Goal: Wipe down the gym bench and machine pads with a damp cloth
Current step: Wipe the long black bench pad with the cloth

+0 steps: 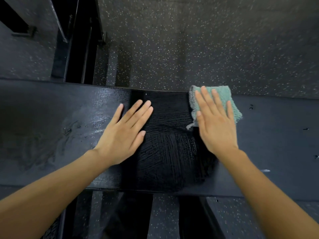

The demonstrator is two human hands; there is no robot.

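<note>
A long black padded gym bench runs across the view from left to right. Its middle stretch is darker and streaked with wet wipe marks. A folded green cloth lies on the pad near the far edge, right of centre. My right hand presses flat on the cloth with fingers spread. My left hand rests flat on the bare pad left of the wet patch, fingers apart, holding nothing.
Speckled dark rubber floor lies beyond and below the bench. A black machine frame stands behind the bench at the far left. Small nicks mark the pad's right end. My legs show below the near edge.
</note>
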